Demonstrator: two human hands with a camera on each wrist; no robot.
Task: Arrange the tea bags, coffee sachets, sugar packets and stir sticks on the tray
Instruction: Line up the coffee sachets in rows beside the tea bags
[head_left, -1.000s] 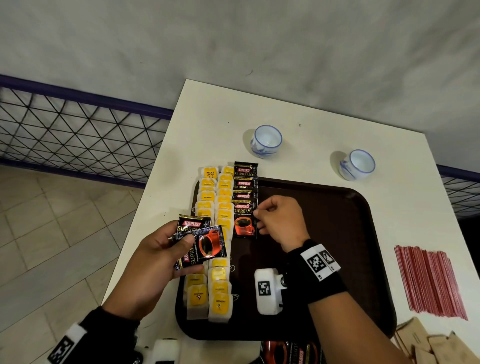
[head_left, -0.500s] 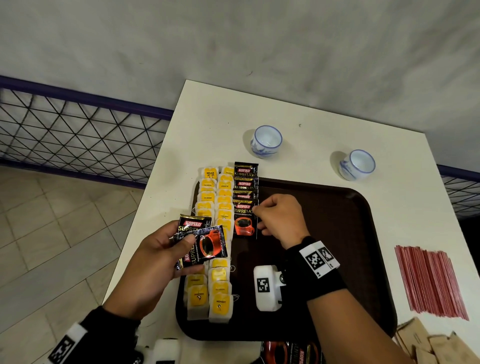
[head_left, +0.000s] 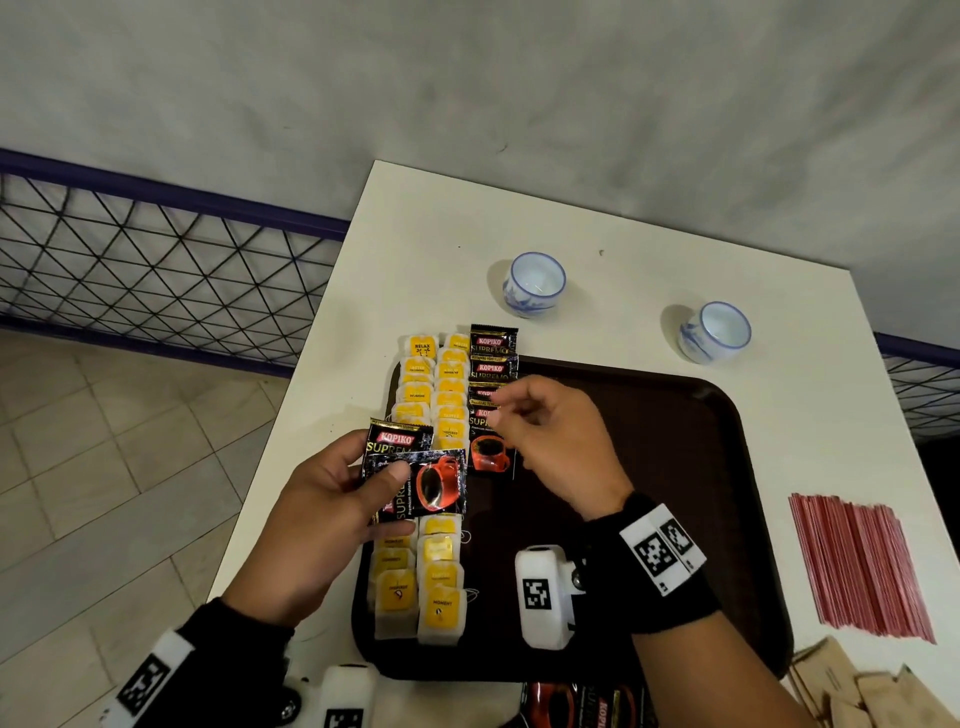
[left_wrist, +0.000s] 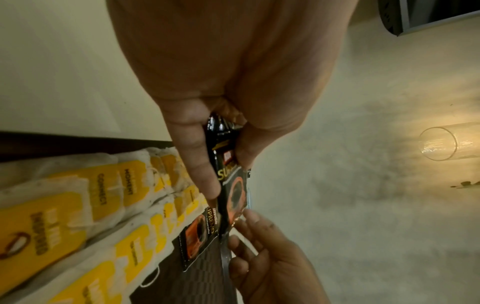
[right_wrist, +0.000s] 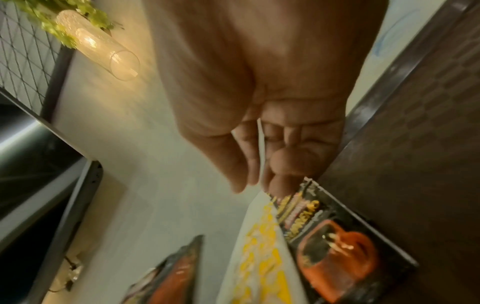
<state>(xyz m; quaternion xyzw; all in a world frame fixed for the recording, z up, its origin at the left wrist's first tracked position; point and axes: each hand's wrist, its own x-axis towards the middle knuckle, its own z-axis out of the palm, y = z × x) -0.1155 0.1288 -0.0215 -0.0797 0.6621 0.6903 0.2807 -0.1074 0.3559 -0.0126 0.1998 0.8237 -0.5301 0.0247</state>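
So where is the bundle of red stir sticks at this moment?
In the head view the bundle of thin red stir sticks lies on the white table, off the right edge of the dark brown tray, just beyond the brown paper sugar packets.

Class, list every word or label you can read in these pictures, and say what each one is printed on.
"KOPIKO" and "SUPREMO": coffee sachets, both those on the tray and those in the left hand.
"RELAX": tea bag tag at the far end of the row.
"MOMENT": tea bag tag nearest the camera.
"CONNECT": tea bag tag.
Other tea tags: too small or blurred.
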